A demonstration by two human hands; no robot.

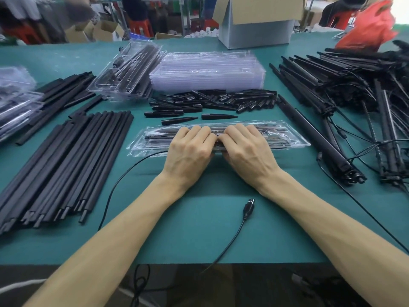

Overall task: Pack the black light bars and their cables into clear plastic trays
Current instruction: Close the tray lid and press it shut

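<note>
A clear plastic tray [287, 138] lies crosswise on the green table in front of me, with black light bars [159, 135] inside it. My left hand [190, 147] and my right hand [245, 147] sit side by side on its middle. Their fingers curl over the top and the thumbs are hidden at the near edge, so both hands grip the tray. A black cable [124, 180] runs out from under the tray's left front and loops toward me. Its USB plug [249, 207] lies on the table between my forearms.
A pile of black tubes [66, 162] lies at the left and tangled light bars with cables [354, 85] at the right. Behind the tray are black spikes [210, 100], a stack of empty trays [208, 72], packed trays [128, 72] and a cardboard box [256, 25].
</note>
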